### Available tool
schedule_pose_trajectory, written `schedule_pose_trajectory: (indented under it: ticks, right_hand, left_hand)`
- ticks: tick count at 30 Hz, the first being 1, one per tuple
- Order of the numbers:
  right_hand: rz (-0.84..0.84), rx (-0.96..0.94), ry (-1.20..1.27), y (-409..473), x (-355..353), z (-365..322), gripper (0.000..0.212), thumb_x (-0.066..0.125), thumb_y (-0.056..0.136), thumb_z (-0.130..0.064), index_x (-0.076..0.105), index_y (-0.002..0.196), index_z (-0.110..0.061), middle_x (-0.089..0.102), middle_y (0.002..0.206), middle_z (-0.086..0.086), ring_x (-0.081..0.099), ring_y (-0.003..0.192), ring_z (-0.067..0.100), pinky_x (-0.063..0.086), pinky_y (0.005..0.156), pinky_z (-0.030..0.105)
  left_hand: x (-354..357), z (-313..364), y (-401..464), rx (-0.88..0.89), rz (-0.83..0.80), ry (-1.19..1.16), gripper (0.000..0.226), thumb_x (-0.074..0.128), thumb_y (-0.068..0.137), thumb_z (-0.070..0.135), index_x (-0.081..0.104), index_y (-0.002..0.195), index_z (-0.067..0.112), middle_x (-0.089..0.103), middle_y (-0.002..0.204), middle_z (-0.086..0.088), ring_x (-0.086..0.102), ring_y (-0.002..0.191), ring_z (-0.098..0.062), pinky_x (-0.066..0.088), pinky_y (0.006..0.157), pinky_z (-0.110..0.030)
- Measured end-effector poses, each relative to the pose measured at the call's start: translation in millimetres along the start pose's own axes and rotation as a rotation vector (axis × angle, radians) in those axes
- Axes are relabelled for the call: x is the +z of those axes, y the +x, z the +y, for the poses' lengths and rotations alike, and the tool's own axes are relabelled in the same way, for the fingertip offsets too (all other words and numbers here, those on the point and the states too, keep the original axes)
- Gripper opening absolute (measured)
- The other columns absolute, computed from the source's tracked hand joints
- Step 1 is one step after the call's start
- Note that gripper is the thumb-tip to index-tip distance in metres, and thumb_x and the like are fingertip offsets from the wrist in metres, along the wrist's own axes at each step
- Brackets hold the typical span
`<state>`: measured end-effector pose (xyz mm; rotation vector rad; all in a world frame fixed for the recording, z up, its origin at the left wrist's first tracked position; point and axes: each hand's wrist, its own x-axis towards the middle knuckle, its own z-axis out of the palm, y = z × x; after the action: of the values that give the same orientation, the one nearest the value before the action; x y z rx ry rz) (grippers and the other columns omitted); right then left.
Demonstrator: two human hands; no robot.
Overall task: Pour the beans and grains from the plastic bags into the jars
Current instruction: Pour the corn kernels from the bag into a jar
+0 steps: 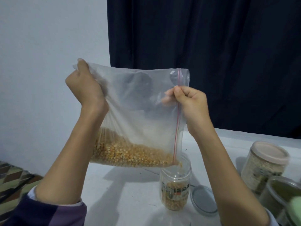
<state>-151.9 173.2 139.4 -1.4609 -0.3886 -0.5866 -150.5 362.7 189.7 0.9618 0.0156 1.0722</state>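
Note:
I hold a clear zip bag (138, 103) turned on its side above the table, its red zip line running down the right edge. Yellow corn kernels (130, 154) lie along the bag's low side. My left hand (84, 86) grips the bag's upper left corner. My right hand (189, 99) pinches the zip edge. The bag's lower right corner sits over the mouth of an open clear jar (175, 183), and a few kernels drop into it. The jar is partly filled with corn.
A grey lid (203, 200) lies flat on the white table (130, 193) right of the open jar. A lidded jar of pale grain (263, 165) and a jar of green contents (276, 193) stand at the right. A dark curtain (211, 46) hangs behind.

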Motion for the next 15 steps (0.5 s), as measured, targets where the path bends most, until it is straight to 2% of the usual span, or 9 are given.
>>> schedule_pose_trajectory:
  ticks: [3,6,9,12,15]
  right_hand:
    - [0.034,-0.025,0.024,0.8,1.3,-0.2,0.028,0.049,0.100,-0.014,0.068,0.079,-0.016,0.071,0.064,-0.008,0.068,0.078,0.004,0.046,0.085,0.010]
    - [0.004,-0.007,0.058,1.5,3.6,-2.0,0.028,0.049,0.099,-0.013,0.068,0.078,-0.015,0.071,0.063,-0.007,0.068,0.076,0.002,0.044,0.077,0.003]
    - [0.037,-0.032,0.084,2.7,5.1,-2.5,0.029,0.048,0.100,-0.013,0.068,0.079,-0.015,0.071,0.064,-0.007,0.068,0.076,0.003,0.044,0.078,0.004]
    - [-0.028,-0.014,0.059,3.9,8.1,-3.8,0.028,0.047,0.100,-0.013,0.068,0.081,-0.011,0.071,0.063,-0.007,0.068,0.074,0.001,0.045,0.078,0.005]
    - [0.021,-0.009,0.070,5.2,6.4,-2.9,0.029,0.047,0.100,-0.014,0.068,0.080,-0.015,0.071,0.064,-0.008,0.068,0.079,0.003,0.045,0.082,0.007]
  left_hand:
    - [-0.1,1.3,3.3,-0.008,0.001,-0.008,0.056,0.047,0.094,0.016,0.021,0.046,0.027,0.020,0.042,0.015,0.020,0.046,-0.007,0.021,0.049,-0.022]
    - [0.7,3.0,5.7,0.007,0.009,0.003,0.050,0.047,0.096,0.016,0.020,0.053,0.024,0.020,0.041,0.015,0.020,0.045,-0.006,0.020,0.048,-0.021]
    - [2.6,6.2,5.9,0.031,0.006,-0.004,0.050,0.046,0.096,0.014,0.019,0.055,0.023,0.020,0.039,0.015,0.020,0.043,-0.005,0.021,0.047,-0.019]
    - [4.2,8.4,6.0,0.036,0.009,0.015,0.051,0.045,0.096,0.014,0.018,0.053,0.024,0.019,0.039,0.015,0.019,0.043,-0.005,0.020,0.047,-0.019]
    - [3.9,9.0,8.7,0.026,-0.003,-0.012,0.056,0.046,0.095,0.015,0.021,0.046,0.026,0.020,0.040,0.015,0.021,0.044,-0.005,0.021,0.048,-0.021]
